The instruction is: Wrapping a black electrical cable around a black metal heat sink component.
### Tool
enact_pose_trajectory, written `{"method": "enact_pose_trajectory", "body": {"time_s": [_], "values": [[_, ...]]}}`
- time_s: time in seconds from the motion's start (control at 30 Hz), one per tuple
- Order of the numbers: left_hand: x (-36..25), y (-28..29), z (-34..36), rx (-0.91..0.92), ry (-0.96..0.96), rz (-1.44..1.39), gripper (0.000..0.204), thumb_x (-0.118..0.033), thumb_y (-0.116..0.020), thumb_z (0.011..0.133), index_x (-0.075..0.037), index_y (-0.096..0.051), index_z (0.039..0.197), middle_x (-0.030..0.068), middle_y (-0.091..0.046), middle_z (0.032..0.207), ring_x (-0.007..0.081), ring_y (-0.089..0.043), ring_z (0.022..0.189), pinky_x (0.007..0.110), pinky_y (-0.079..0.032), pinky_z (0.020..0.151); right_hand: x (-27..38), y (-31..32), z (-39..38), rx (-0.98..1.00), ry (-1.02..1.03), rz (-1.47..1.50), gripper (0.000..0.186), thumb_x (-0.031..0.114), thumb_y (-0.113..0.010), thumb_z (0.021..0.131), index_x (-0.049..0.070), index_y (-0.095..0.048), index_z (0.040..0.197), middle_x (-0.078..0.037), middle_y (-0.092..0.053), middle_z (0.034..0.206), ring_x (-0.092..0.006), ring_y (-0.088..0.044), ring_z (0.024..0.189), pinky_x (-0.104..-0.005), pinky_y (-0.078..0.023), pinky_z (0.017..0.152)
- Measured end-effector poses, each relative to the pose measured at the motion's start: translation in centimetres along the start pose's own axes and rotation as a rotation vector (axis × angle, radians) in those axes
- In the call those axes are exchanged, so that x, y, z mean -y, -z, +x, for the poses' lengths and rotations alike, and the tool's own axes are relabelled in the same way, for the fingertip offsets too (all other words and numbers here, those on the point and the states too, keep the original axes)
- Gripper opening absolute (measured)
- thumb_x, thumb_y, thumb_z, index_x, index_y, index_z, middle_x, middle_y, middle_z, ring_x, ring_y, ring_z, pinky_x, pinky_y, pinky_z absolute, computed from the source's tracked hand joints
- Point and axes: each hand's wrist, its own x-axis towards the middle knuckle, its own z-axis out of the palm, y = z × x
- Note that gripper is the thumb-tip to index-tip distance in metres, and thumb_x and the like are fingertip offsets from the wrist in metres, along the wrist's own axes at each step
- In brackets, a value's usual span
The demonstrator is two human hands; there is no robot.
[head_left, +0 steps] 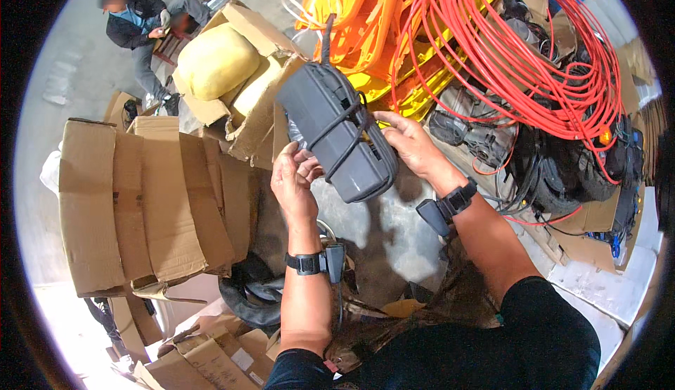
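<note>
Between my hands is a long dark-grey box with rounded edges, held tilted in front of me. A black cord is wrapped round it, and a thick cord end sticks up from its far end. My left hand has its curled fingers at the box's lower left edge. On the opposite side, my right hand grips at its right edge, fingertips by the cord. The box hides part of both hands' fingers. Its exact kind cannot be told.
Open cardboard boxes stand at left; another box holds yellow rounded pieces. Coiled red cable lies over dark gear at right, beside orange and yellow plastic pieces. A person sits at far left.
</note>
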Motion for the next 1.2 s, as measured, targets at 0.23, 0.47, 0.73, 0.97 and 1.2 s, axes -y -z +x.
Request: {"method": "enact_pose_trajectory", "body": {"time_s": [0.23,0.47,0.73,0.97,1.2], "values": [[-0.3,-0.8,-0.1,-0.007,0.203,0.065,0.055,-0.05,-0.049,0.095,0.001,-0.054,0.118,0.007,-0.066,0.093,0.0125,-0.06,0.072,0.024,-0.045,0.06,0.7,0.1,0.1,-0.014,-0.005,0.209,0.04,0.01,-0.051,0.092,-0.007,-0.05,0.128,-0.008,-0.062,0.113,-0.0128,-0.059,0.099,-0.0247,-0.046,0.089],[0.5,-0.9,0.0,0.055,0.235,0.184,0.059,-0.047,-0.054,0.094,0.006,-0.051,0.121,0.0125,-0.066,0.091,0.022,-0.068,0.076,0.029,-0.052,0.062,-1.6,2.7,-0.1,0.189,-0.032,0.56,0.039,0.022,-0.049,0.097,0.002,-0.05,0.13,-0.009,-0.061,0.119,-0.0178,-0.061,0.102,-0.0339,-0.05,0.091],[0.9,-0.7,-0.2,0.101,0.265,0.201,0.055,-0.042,-0.062,0.09,0.004,-0.054,0.119,0.0126,-0.067,0.092,0.0207,-0.068,0.074,0.028,-0.052,0.061,-0.8,4.0,-0.8,0.118,0.129,0.613,0.045,0.033,-0.043,0.099,0.004,-0.048,0.133,-0.012,-0.058,0.126,-0.0225,-0.057,0.112,-0.0382,-0.046,0.099],[1.1,-1.6,-0.7,0.259,0.205,0.237,0.063,-0.05,-0.061,0.088,0.003,-0.053,0.123,0.0138,-0.067,0.099,0.0201,-0.068,0.08,0.028,-0.052,0.069,-0.6,3.5,-0.9,-0.006,0.309,0.103,0.044,0.031,-0.045,0.098,0.003,-0.048,0.133,-0.011,-0.059,0.124,-0.021,-0.058,0.11,-0.0362,-0.046,0.098],[1.8,-1.2,-0.8,0.45,0.31,-0.227,0.09,-0.062,-0.061,0.081,0.002,-0.035,0.139,0.0178,-0.057,0.121,0.024,-0.064,0.099,0.036,-0.055,0.079,0.3,3.0,-0.1,0.058,-0.071,0.279,0.04,0.019,-0.051,0.094,0.004,-0.052,0.13,-0.003,-0.065,0.103,-0.0089,-0.061,0.09,-0.023,-0.048,0.082]]}}
